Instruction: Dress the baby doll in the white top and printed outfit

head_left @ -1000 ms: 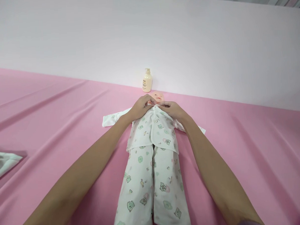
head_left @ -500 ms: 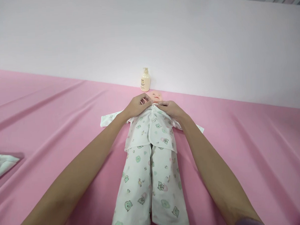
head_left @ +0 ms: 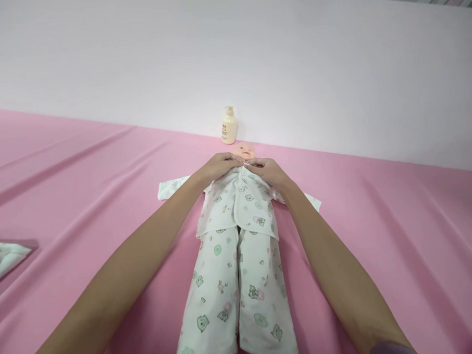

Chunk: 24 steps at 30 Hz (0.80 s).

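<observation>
A baby doll lies on its back with its head away from me. It wears a white printed jacket and matching trousers; the sleeves stretch out to both sides. At the doll's neck, my left hand pinches the left part of the jacket's collar. My right hand grips the collar's other side, its fingertips close to the left ones. A small fastening shows just below the fingers. What lies right under the fingertips is hidden.
Behind the doll's head a cream pump bottle stands against the white wall. Pink cloth with some creases covers the surface. At the left edge lies a white folded item, partly out of view.
My left hand's raised fingers have come down and closed at the collar. The right hand, the doll and the bottle stay nearly where they were.
</observation>
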Available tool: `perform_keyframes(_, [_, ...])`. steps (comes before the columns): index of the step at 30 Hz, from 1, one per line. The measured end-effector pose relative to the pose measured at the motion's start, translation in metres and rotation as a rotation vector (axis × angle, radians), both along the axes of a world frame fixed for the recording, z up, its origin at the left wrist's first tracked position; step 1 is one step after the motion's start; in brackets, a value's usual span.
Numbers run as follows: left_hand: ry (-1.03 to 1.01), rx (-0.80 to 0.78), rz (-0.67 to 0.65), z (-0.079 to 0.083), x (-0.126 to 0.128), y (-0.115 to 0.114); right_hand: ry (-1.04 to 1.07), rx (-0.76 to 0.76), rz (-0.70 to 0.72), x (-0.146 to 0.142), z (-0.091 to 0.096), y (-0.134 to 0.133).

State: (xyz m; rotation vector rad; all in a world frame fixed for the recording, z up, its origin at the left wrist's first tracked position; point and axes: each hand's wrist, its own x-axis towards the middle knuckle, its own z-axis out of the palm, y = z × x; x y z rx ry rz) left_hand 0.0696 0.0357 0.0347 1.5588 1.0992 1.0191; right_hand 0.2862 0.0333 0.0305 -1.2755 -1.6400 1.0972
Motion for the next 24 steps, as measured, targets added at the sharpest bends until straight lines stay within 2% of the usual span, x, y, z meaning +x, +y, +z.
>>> perform_keyframes(6, [-0.005,-0.052,0.039,0.002,0.002,-0.005,-0.001,0.011,-0.03,-0.002,-0.004,0.001])
perform_keyframes(11, [0.077,0.027,0.127,0.003,0.008,-0.009,0.034,-0.002,-0.04,-0.003,-0.004,0.0])
perform_keyframes(15, [0.141,0.097,0.18,0.003,0.011,-0.012,0.105,-0.027,0.008,0.0,-0.003,0.0])
perform_keyframes(24, [0.271,0.184,0.14,0.003,0.009,-0.012,0.086,0.023,0.04,-0.002,-0.008,0.008])
